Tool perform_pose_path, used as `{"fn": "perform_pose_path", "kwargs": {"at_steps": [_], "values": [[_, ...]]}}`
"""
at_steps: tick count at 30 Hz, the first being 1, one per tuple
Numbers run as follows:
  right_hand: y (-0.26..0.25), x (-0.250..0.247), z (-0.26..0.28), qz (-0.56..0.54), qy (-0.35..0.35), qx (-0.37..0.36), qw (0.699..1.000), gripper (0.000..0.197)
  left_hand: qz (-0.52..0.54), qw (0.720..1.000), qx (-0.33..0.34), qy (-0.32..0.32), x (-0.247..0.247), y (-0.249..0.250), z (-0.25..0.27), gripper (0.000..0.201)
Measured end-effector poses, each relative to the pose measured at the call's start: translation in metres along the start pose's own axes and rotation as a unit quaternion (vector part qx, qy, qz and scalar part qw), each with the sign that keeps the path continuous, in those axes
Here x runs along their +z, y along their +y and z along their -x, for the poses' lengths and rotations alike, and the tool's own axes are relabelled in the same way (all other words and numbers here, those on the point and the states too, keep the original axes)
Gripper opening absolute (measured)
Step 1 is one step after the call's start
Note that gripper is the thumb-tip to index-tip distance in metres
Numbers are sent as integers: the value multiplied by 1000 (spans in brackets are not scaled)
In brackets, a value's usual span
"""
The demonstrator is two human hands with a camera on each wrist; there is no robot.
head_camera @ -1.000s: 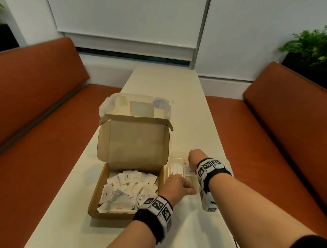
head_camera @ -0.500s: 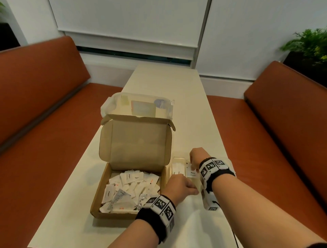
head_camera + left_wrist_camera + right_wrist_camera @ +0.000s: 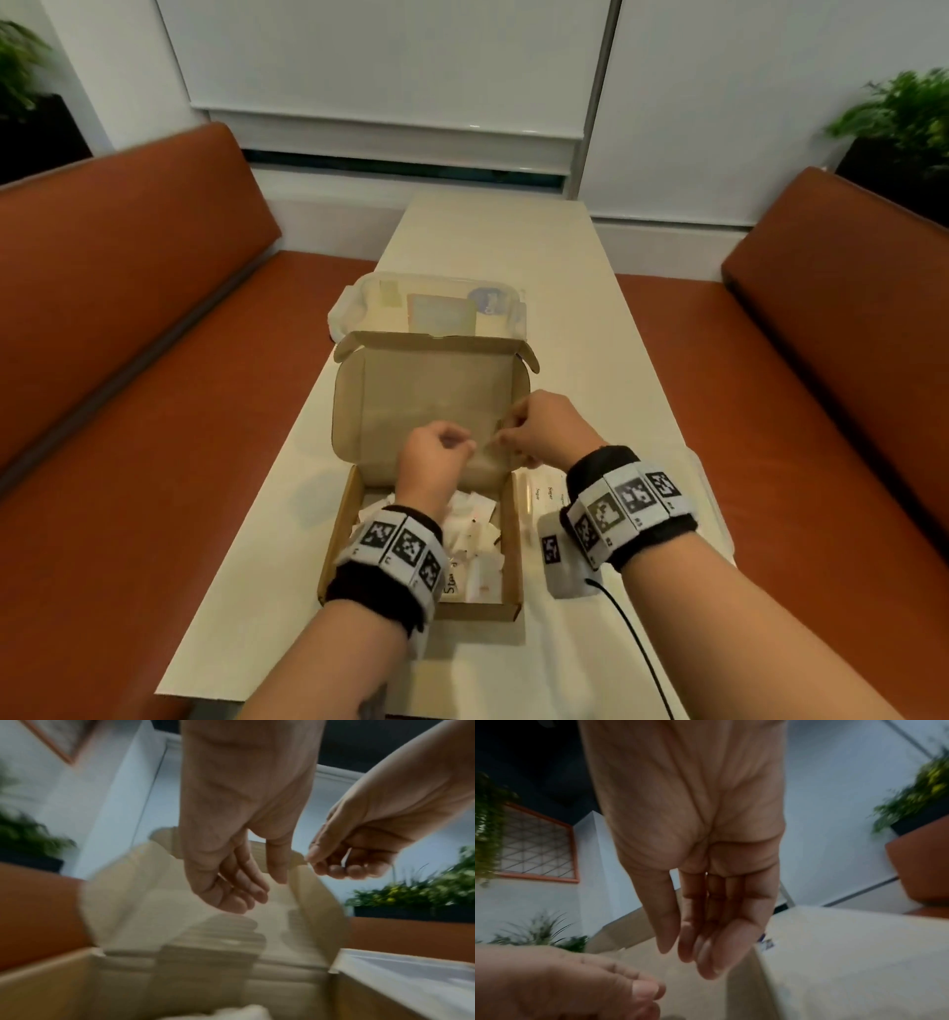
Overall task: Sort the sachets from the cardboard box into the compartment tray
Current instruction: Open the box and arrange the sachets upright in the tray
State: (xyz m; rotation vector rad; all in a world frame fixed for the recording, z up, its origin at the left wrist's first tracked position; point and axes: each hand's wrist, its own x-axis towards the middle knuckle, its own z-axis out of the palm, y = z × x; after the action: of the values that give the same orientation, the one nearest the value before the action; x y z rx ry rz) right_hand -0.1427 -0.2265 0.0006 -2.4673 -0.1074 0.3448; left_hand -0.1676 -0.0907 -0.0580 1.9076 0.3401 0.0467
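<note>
the sachets lie in a heap in the cardboard box near the table's front edge. they look light, thin and floppy, so pinch one by its edge. both hands hover over the box. the left hand is loosely curled, holding nothing. the right hand has fingers straight and together. the compartment tray sits just right of the box.

My left wrist band covers a good chunk of the sachets in the cardboard box, and their print's too small to read. My right forearm hides most of the compartment tray. Whether I'm pinching anything between my left hand and right hand, can't tell, it's all motion blur there.
</note>
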Motion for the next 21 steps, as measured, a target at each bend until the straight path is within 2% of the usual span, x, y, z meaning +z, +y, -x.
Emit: {"fn": "perform_pose_path", "kwargs": {"at_steps": [2,4,9,11,14,17,21], "values": [[-14,17,-5,10,-26,-1,1000,13,-37,998,-32,30,-20,-9,-9,11],[-24,36,-15,41,-51,18,998,15,-104,992,-70,32,-35,-19,-16,17],[-33,80,-42,195,-169,47,965,23,-272,949,-153,-41,-49,-35,-26,25],[-30,96,-48,240,-189,52,951,32,-314,933,-164,-69,-52,-39,-28,26],[-33,112,-51,296,-222,59,927,41,-333,925,-159,-90,-52,-40,-30,28],[-31,120,-53,276,-222,74,932,45,-337,924,-151,-97,-50,-41,-30,33],[-27,125,-53,237,-220,77,943,39,-337,922,-160,-104,-48,-42,-31,34]]}}
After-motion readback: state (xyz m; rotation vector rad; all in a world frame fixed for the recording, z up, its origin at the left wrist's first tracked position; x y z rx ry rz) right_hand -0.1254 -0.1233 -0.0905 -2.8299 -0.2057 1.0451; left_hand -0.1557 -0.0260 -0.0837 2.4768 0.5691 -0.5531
